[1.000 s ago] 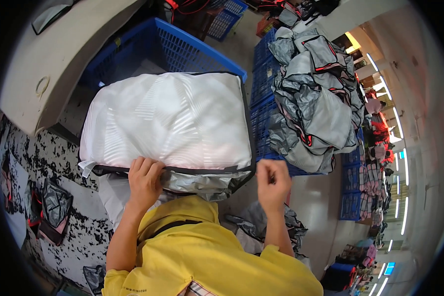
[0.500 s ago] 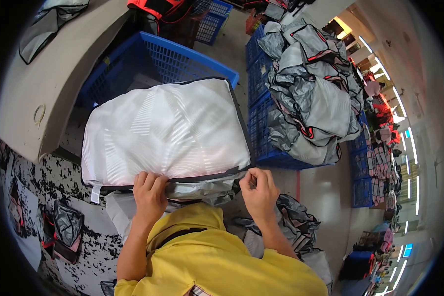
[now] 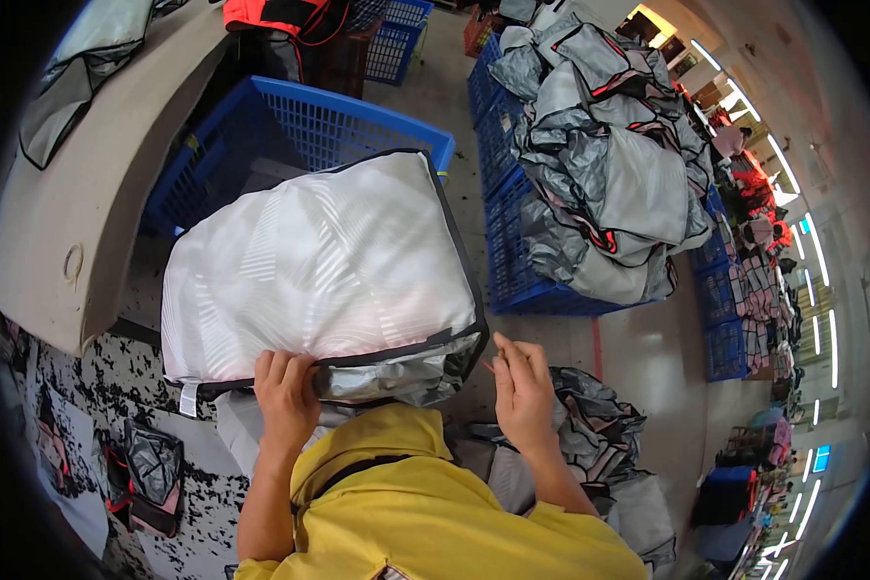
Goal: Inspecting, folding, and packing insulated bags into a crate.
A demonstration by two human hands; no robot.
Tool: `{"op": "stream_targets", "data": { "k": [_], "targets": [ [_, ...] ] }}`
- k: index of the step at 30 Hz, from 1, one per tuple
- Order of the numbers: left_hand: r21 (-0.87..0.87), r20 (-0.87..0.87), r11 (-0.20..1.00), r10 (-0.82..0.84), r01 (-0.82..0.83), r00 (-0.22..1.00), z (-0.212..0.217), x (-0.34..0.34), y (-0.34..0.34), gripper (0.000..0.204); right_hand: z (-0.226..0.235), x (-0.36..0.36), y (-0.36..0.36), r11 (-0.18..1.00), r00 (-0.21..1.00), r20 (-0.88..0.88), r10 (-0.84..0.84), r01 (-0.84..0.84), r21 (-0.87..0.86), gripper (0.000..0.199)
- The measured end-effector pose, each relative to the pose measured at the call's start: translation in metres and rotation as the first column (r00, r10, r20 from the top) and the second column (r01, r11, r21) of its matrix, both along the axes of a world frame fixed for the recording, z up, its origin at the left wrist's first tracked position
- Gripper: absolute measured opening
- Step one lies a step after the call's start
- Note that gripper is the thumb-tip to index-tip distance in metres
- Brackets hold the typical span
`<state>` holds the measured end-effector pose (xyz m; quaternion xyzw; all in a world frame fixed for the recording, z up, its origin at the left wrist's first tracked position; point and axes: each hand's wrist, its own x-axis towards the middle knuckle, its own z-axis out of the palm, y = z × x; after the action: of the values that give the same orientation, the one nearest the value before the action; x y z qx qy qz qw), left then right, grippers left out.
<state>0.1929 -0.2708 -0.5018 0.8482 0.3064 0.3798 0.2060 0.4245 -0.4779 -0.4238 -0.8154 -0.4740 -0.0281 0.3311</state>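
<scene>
Head view: left hand (image 3: 285, 391) fingers pinch the soft, puffy white bag (image 3: 314, 271) at its dark-piped edge; right hand (image 3: 520, 391) fingers pinch near the corner.

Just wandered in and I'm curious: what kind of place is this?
Probably a sewing or bag-making workshop. Blue plastic crates hold piles of grey fabric pieces, and the person's hands, left and right, grip a large padded white bag.

Blue plastic crates (image 3: 532, 261) piled with grey fabric line a pale concrete floor (image 3: 638, 348) beside a beige table (image 3: 77, 203).
</scene>
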Motion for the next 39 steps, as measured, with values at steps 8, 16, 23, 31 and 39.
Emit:
{"op": "stream_targets", "data": {
  "k": [8,16,23,31,39],
  "targets": [
    [-0.001,-0.011,1.000,0.005,-0.005,1.000,-0.005,-0.001,-0.001,0.020,-0.001,0.006,0.000,0.987,0.724,-0.683,-0.096,0.160,0.031,0.025],
    [0.004,-0.008,1.000,0.004,-0.004,1.000,-0.005,-0.002,-0.001,0.019,0.013,0.015,0.019,0.990,0.796,-0.590,-0.133,0.075,-0.122,0.031],
    [0.016,-0.005,1.000,0.005,-0.005,1.000,-0.006,0.000,0.000,0.017,0.008,0.017,0.024,0.991,0.790,-0.599,-0.128,0.079,-0.107,0.032],
    [0.015,-0.012,1.000,-0.001,0.002,1.000,-0.007,-0.002,-0.001,0.018,0.012,0.011,0.028,0.982,0.821,-0.541,-0.179,0.121,-0.142,0.033],
    [0.017,-0.004,1.000,0.001,0.000,1.000,-0.004,-0.001,-0.001,0.019,-0.001,0.006,0.027,0.985,0.898,-0.406,-0.170,0.167,-0.043,0.027]
  ]
}}
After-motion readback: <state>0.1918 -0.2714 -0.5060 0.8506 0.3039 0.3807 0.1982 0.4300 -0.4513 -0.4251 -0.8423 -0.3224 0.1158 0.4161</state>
